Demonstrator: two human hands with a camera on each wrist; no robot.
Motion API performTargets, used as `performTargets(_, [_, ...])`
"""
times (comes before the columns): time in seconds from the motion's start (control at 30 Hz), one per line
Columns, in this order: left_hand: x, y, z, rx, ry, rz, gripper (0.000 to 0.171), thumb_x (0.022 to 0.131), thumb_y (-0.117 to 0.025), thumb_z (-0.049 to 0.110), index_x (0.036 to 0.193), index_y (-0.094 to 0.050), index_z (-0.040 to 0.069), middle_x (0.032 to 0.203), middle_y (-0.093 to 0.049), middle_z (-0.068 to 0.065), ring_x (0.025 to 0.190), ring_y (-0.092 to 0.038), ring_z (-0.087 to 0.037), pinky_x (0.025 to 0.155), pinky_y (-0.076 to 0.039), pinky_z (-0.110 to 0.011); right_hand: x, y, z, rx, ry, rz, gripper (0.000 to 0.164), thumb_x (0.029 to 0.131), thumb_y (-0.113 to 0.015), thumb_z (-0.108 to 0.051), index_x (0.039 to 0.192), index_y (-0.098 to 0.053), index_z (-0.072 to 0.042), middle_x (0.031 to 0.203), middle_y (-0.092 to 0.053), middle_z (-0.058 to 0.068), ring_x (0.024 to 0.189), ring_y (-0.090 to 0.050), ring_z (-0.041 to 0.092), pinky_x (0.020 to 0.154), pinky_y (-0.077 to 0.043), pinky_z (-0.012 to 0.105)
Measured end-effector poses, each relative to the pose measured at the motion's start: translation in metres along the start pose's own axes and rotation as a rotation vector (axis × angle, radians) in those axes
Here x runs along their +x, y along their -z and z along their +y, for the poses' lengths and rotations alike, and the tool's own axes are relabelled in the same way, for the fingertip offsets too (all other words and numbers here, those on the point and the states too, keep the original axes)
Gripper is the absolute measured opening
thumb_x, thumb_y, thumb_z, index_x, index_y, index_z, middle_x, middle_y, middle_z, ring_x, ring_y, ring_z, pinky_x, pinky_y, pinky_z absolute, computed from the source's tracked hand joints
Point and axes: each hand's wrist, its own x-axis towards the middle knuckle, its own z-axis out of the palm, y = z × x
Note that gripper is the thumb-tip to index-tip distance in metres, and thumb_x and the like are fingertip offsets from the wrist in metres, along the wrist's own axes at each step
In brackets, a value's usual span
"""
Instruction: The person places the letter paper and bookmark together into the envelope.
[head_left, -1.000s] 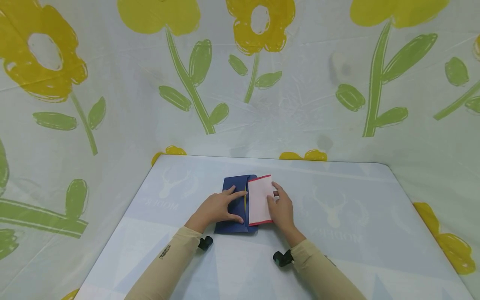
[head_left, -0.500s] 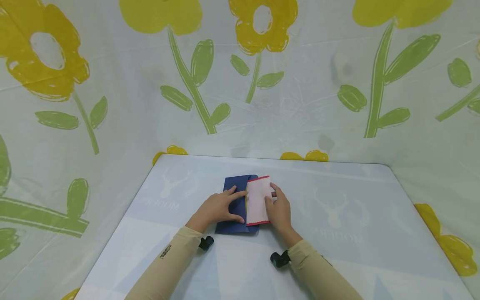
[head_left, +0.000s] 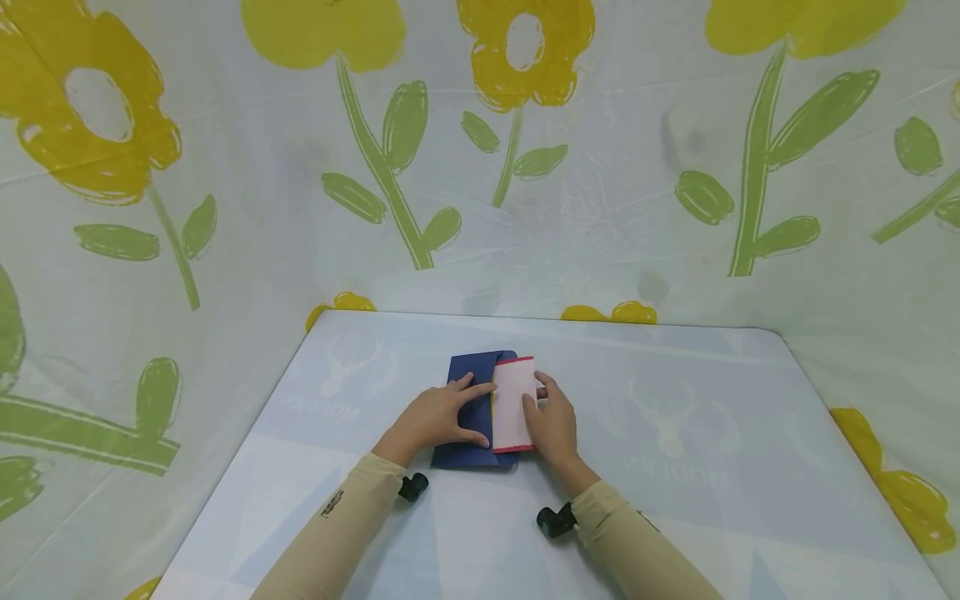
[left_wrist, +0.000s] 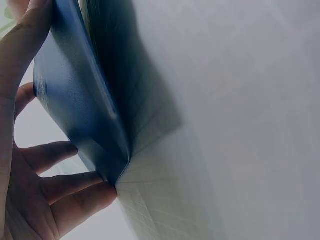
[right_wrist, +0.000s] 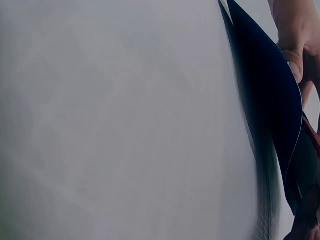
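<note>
A dark blue envelope [head_left: 457, 455] lies in the middle of the table in the head view, its opening facing right. My left hand [head_left: 431, 417] rests on it with spread, mostly straight fingers; the index finger and thumb reach the opening. A pale pink card [head_left: 512, 408] with red end edges overlaps the flap at the opening. My right hand [head_left: 557, 427] pinches the card's right side. A yellow strip shows along the opening. In the left wrist view, fingertips touch the edge of the envelope [left_wrist: 75, 95]. The card is mostly hidden behind the envelope [right_wrist: 270, 85] in the right wrist view.
The pale table [head_left: 675, 517] has faint deer prints and stands against a flower-patterned curtain [head_left: 585, 242]. A small black camera [head_left: 555, 522] is worn at the right wrist, another camera [head_left: 413, 486] at the left.
My right hand has moved left with the card, whose left edge now sits at the envelope's opening and less of it shows. The left hand and envelope have stayed nearly still.
</note>
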Motion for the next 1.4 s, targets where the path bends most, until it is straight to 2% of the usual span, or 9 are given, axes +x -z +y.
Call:
performTargets(0.5, [-0.0015, -0.0001, -0.0003, -0.003, 0.012, 0.010, 0.094, 0.072, -0.074, 0.076, 0.154, -0.040, 0.047, 0.161, -0.037, -0.015, 0.132, -0.054, -0.044, 0.105, -0.045, -0.061, -0.0026, 0.0024, -0.0012, 0.008, -0.048, -0.008, 0.048, 0.095, -0.064, -0.022, 0.140, -0.059, -0.007, 0.100, -0.065, 0.008, 0.071, -0.052, 0.018, 0.064, -0.044, 0.031])
performTargets(0.93, [-0.0018, 0.0020, 0.0014, 0.012, -0.003, 0.015, 0.095, 0.071, -0.074, 0.077, 0.154, -0.041, 0.044, 0.160, -0.038, -0.016, 0.131, -0.055, -0.042, 0.105, -0.046, -0.058, -0.0028, 0.0021, 0.0004, 0.010, 0.021, -0.058, 0.047, 0.093, -0.068, -0.012, 0.139, -0.060, -0.007, 0.097, -0.065, 0.007, 0.053, -0.045, 0.012, 0.051, -0.039, 0.026])
performTargets(1.4, [-0.0018, 0.0021, 0.0022, 0.013, -0.004, 0.015, 0.095, 0.072, -0.075, 0.075, 0.155, -0.040, 0.045, 0.160, -0.038, -0.016, 0.129, -0.057, -0.043, 0.105, -0.045, -0.058, -0.0042, -0.0052, -0.0062, -0.053, 0.053, -0.113, 0.046, 0.093, -0.070, -0.011, 0.138, -0.061, -0.005, 0.098, -0.067, 0.006, 0.057, -0.047, 0.011, 0.054, -0.039, 0.026])
